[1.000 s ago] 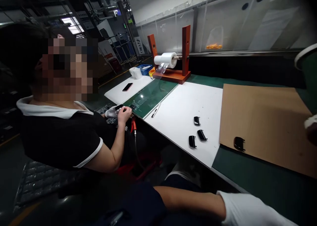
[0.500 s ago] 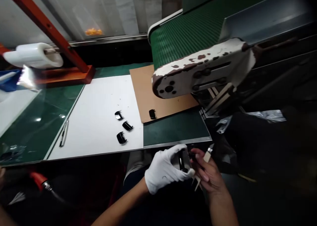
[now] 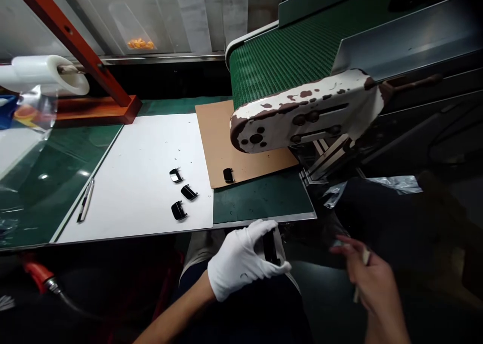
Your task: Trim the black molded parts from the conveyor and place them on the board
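My left hand (image 3: 241,258), in a white glove, is closed round a small black glossy part (image 3: 269,247) and holds it below the table's front edge, over my lap. My bare right hand (image 3: 368,278) is off to the right, blurred, with a thin pale tool (image 3: 363,271) pinched in its fingers. Three more black parts (image 3: 181,192) lie on a white sheet (image 3: 132,183) on the table. A fourth black part (image 3: 228,175) rests on a brown cardboard sheet (image 3: 219,138).
A green conveyor belt (image 3: 287,57) with a chipped white end plate (image 3: 302,115) overhangs the table at the right. A pen (image 3: 85,206) lies at the white sheet's left edge. A film roll (image 3: 41,72) on an orange wooden stand (image 3: 94,107) is far left.
My view swung from a co-worker at the left to my own lap. Since half a second ago my right hand has pulled away to the right from the part in my left hand.
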Demonstrator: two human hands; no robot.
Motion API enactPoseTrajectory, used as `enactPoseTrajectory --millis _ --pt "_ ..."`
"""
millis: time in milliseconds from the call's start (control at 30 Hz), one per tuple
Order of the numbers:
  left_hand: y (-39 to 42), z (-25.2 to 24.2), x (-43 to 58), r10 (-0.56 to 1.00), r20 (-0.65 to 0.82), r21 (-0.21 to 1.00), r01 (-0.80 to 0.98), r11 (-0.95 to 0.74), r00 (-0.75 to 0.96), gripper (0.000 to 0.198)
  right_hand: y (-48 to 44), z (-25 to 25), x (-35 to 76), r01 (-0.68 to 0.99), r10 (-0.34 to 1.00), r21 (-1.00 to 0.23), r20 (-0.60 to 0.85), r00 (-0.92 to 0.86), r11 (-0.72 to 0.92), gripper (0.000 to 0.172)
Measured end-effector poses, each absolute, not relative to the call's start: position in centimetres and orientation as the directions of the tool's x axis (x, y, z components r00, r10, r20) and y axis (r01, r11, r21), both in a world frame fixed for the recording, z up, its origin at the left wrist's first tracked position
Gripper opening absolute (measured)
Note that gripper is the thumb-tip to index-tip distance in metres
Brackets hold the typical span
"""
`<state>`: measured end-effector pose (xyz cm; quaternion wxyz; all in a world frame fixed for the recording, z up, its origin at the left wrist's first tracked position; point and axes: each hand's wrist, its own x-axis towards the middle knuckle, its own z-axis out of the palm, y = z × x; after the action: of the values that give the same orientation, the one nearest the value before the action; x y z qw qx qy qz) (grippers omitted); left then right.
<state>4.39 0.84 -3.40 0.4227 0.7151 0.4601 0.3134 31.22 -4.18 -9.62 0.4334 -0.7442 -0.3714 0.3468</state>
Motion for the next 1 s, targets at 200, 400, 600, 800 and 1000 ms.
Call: enactPoseTrajectory --millis 200,400,600,800,1000 --pt "0.6 -3.3 3.6 0.889 0.147 0.812 0.46 -0.358 0.433 0.064 -5.1 -5.6 21.8 0.121 0.987 -0.98 -0.154 0.038 -0.157 0.06" --pt "0.5 -3.8 2.5 0.87 0.22 0.748 0.496 -0.441 0.441 0.078 -4.5 -3.8 20.1 0.337 0.998 -0.939 -0.065 0.017 -0.067 0.016" --pt "-0.4 -3.7 2.6 0.901 0.298 0.805 0.424 -0.415 0.316 0.09 -5.1 -5.3 19.5 0.151 0.99 -0.983 -0.086 0.113 -0.102 0.012" --pt "-0.3 -3.0 2.4 0.897 0.309 0.837 0.358 -0.414 0.315 0.093 -5.5 -5.5 19.0 0.124 0.989 -0.989 -0.07 0.129 -0.086 0.009" --pt "0.0 -3.0 1.9 0.873 0.308 0.83 0.341 -0.441 0.378 0.094 -5.5 -4.2 19.3 0.291 0.996 -0.956 -0.025 0.084 -0.049 0.007"
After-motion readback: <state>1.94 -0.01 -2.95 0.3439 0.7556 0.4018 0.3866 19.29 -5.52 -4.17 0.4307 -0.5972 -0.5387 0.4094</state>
